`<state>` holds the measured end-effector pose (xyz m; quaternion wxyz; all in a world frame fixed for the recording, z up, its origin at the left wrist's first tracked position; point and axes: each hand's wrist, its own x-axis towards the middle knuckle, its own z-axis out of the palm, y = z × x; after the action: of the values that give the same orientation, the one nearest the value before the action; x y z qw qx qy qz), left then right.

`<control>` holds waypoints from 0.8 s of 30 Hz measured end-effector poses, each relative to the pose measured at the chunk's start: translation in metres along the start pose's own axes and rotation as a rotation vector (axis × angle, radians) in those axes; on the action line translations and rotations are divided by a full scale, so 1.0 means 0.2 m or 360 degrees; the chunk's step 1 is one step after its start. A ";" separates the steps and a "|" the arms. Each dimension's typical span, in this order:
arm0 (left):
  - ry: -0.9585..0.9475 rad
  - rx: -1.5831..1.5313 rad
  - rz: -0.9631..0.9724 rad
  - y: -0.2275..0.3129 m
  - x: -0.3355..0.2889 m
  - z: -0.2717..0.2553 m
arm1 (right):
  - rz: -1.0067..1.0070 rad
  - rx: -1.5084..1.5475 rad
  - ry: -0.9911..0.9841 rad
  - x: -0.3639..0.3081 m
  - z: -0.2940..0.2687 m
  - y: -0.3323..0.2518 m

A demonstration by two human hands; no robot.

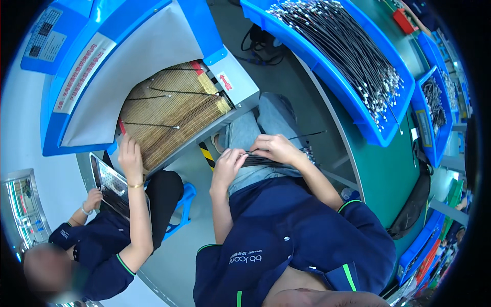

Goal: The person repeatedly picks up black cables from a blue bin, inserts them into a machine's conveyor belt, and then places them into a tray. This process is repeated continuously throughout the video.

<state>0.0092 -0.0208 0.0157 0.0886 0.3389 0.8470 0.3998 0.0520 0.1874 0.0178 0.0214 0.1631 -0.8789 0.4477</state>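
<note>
Over my lap, my left hand (228, 166) and my right hand (276, 149) meet with pinched fingers on a thin black cable (308, 134). One length of it sticks out to the right beyond my right hand. Its part between the fingertips is small and partly covered. Just beneath my hands, a bundle of black cables (262, 161) lies across my thighs, with pale connector ends bunched at the right side. My fingers hide some of that bundle.
To the left, a blue machine (212, 38) has a mesh belt (174, 115) carrying several black cables. A co-worker's hand (130, 153) is at its edge; their other hand holds a tray (110, 176). At right, a blue bin (319, 66) full of cables stands on a green table (381, 174).
</note>
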 end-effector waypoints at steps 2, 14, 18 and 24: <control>0.0076 0.0086 -0.0003 0.00 -0.01 -0.05 | 0.0017 -0.0035 0.0055 0.01 -0.06 -0.03; 0.0265 0.0149 0.0242 0.04 0.02 -0.07 | -0.0282 -0.0225 0.0279 0.01 -0.12 -0.06; 0.0280 0.0075 0.0168 0.05 0.02 -0.07 | -0.0266 -0.0187 0.0294 0.02 -0.12 -0.04; 0.0393 -0.0105 0.0031 0.06 0.02 -0.08 | -0.0255 -0.0153 0.0303 0.03 -0.12 -0.05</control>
<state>0.0059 -0.0232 0.0365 -0.0092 0.2921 0.8345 0.4671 0.0458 0.2001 0.0416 0.1483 0.1885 -0.8775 0.4154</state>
